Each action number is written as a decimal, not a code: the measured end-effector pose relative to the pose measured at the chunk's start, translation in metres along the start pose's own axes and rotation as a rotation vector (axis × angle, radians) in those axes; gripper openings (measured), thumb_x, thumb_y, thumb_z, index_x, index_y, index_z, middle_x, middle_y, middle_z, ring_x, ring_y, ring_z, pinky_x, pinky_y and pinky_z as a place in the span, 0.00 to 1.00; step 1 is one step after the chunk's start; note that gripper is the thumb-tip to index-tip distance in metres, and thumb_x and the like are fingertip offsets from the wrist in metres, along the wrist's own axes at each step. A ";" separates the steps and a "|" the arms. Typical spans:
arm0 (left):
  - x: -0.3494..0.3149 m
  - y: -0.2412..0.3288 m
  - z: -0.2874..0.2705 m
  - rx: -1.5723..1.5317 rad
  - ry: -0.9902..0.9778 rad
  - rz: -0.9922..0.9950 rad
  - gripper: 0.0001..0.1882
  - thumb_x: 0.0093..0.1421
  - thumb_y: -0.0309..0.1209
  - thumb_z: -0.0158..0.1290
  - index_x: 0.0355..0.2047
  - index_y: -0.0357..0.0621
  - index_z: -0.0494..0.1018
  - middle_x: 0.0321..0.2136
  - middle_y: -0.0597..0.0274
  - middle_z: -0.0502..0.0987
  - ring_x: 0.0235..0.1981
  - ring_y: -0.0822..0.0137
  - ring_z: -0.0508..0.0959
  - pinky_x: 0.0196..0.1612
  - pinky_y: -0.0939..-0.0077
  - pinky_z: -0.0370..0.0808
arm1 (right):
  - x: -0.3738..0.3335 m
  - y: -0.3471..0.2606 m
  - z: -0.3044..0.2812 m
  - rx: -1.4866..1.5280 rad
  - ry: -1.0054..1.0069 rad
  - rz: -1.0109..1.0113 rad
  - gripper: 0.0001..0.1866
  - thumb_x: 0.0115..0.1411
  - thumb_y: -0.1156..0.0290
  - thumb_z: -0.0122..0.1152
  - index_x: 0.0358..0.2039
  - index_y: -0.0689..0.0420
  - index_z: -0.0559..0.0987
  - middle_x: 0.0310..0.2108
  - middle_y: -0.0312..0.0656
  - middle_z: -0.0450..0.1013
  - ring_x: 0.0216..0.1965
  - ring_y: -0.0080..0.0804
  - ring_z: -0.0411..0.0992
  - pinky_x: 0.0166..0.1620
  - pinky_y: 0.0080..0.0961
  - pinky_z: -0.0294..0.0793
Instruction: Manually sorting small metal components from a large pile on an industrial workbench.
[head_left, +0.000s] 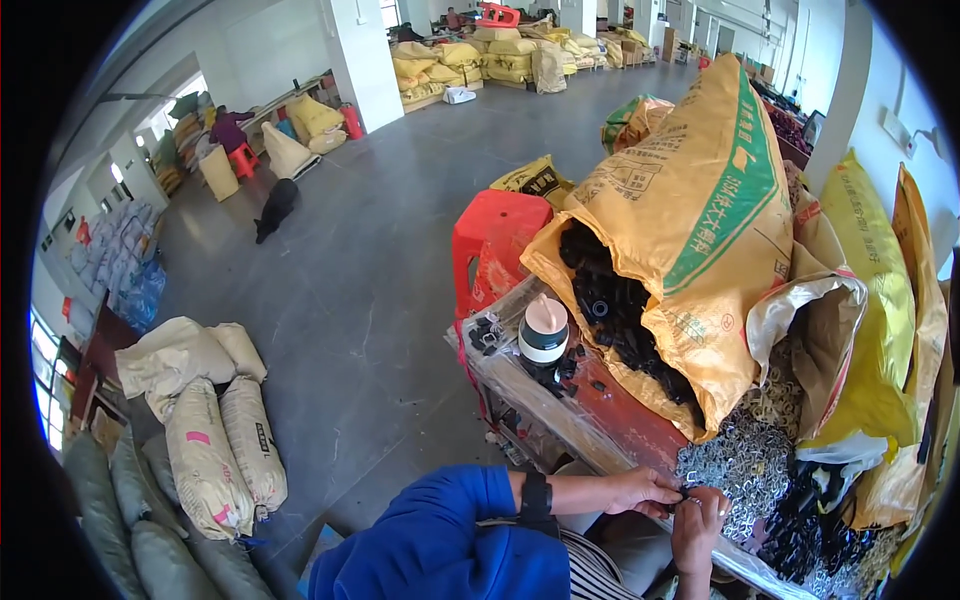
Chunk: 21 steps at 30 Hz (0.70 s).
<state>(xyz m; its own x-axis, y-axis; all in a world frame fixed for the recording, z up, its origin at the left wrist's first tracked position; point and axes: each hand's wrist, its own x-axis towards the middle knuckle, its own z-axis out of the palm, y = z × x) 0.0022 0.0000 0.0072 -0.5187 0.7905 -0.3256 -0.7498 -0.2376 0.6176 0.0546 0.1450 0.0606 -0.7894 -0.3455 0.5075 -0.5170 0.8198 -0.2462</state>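
My left hand [643, 490] and my right hand [696, 532] meet above the near edge of the worktable [640, 425]. Fingers of both are pinched together around a small black piece [686, 498], mostly hidden, so its kind does not show. Beyond my hands lies a heap of small silvery metal rings or buckles [735, 475]. Right of that is a pile of black parts [815, 540]. A large orange woven sack [690, 220] lies on its side on the table, black plastic parts [610, 300] spilling from its mouth.
A lidded cup [543, 330] with a pink top stands at the table's left end, beside a red plastic stool [490, 240]. Yellow sacks [865, 300] lean on the right. Filled pale sacks [205, 440] sit on the floor at left. Farther off are a black dog [276, 208] and a seated person [232, 130].
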 end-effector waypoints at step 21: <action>0.006 0.009 0.003 -0.138 0.009 -0.027 0.11 0.52 0.28 0.48 0.36 0.38 0.69 0.30 0.62 0.73 0.31 0.69 0.74 0.36 0.81 0.72 | -0.004 0.014 0.004 0.336 0.144 0.356 0.05 0.41 0.81 0.56 0.20 0.60 0.69 0.30 0.42 0.63 0.33 0.35 0.62 0.35 0.25 0.61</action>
<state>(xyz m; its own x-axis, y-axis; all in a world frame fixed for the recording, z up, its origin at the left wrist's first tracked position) -0.0062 0.0037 0.0126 -0.5007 0.7927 -0.3477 -0.8125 -0.2918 0.5046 0.0493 0.1562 0.0520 -0.8946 0.0141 0.4466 -0.3211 0.6746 -0.6646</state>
